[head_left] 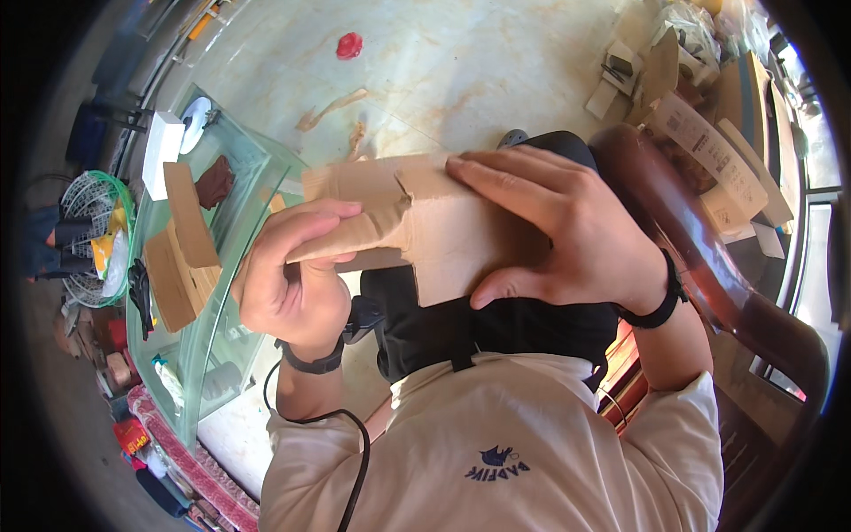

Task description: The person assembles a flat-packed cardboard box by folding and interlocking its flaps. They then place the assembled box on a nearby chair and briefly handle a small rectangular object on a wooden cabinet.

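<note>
A small brown cardboard box (448,232) is held between my two hands, above my lap. Its left end has a flap that is bent and creased. My left hand (297,266) pinches this flap, thumb below and fingers above. Across the right side of the box lies my right hand (554,217), its fingers along the far edge and its thumb on the near edge. The inside of the box is hidden from this side.
On my left stands a glass table (204,381) with an opened cardboard box (186,266) on it. A green-rimmed wire basket (93,239) is beyond it. The brown wooden armrest (700,239) is at my right, with flattened cartons (709,160) behind. A red piece (349,45) lies on the floor.
</note>
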{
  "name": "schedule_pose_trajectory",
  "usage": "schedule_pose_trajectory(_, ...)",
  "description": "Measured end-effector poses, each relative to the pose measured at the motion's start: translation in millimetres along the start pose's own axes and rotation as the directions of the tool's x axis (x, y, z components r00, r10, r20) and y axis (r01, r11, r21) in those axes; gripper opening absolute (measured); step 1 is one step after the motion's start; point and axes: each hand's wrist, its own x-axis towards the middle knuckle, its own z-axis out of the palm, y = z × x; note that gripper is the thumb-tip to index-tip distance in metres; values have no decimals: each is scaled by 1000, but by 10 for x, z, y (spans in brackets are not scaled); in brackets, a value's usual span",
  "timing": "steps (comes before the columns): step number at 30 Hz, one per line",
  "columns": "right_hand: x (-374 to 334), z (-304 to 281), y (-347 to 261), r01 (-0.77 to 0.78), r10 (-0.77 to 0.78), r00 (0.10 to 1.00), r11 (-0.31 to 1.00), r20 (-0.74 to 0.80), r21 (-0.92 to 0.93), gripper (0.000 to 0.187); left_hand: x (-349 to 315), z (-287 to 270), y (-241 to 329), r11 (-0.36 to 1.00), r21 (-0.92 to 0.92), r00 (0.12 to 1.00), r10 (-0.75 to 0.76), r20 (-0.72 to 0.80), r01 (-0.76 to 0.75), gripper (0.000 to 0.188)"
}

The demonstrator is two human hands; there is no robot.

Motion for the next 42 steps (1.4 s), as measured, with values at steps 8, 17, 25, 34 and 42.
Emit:
schedule_pose_trajectory(8,-40,173,-66,61,-69,995,993,-73,-102,80,-88,49,90,996,7,995,-92,-37,92,18)
schedule_pose_trajectory(17,-24,366,-98,21,-57,989,968,-137,-251,69,-132,91,46,990,-40,986,-137,-96,133,26)
schedule_pose_trajectory(25,21,369,-3,27,-52,978,992,-202,-121,58,-69,76,-98,984,-165,993,-81,-81,67,25)
schedule_pose_trajectory(34,37,384,-9,-123,25,938,956,-346,-267,55,-304,264,-138,998,29,966,-42,-254,51,24)
schedule_pose_trajectory(42,114,587,-86,-185,64,895,954,-442,-237,54,-430,790,299,646,-575,784,-621,-13,502,38)
